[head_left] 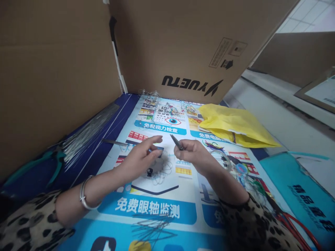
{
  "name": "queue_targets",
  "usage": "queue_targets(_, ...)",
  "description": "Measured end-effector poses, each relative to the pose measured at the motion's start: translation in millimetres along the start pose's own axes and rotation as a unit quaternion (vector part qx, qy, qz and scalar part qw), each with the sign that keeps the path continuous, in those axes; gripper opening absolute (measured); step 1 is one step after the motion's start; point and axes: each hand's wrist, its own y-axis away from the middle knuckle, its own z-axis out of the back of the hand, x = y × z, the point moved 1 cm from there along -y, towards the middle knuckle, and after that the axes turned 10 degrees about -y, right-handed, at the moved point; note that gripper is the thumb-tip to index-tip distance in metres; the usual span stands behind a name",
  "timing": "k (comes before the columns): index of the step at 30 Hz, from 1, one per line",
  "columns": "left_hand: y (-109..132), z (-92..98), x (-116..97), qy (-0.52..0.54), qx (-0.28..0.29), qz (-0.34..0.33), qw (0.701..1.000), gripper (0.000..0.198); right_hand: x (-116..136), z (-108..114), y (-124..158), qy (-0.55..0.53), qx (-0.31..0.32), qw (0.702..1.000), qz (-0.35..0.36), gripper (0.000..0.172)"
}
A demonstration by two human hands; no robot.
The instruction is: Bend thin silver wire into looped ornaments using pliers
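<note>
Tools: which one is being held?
The pointed grey tool, gripped by the right hand. The teal-handled pliers (far left), slim metal tool (centre-left) and red-handled tool (lower right) lie unheld.

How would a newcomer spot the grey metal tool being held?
Below the brown cardboard panel marked YUETU lies a blue-white printed sheet. Over it, the bare right hand grips this slim, pointed grey tool. Unlike the silvery metal tool lying left, it's held.

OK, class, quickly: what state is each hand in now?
Left hand: loosely curled; any hold cannot be told.
Right hand: closed, holding a slim pointed tool.
</note>
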Motion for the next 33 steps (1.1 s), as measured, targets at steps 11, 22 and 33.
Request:
queue_targets(11, 2.5, 2.3, 1.0, 0.036, -0.027, 0.094, 0.995, 0.018, -21.6, 33.0, -0.9, 0.499, 0.015, 0.867, 0.0, 0.017)
queue_targets(22, -2.9, 9.1, 0.8, 0.132, -0.107, 0.132, 0.977, 0.019, -30.0, 8.6, 12.3, 0.698, 0.122, 0.692, 0.137, 0.013)
queue_targets(33, -2.6, 9.1, 3.4, 0.122, -0.1, 0.127, 0.979, 0.018, -31.5, 27.0, 2.5, 0.573, 0.087, 0.812, 0.066, 0.013)
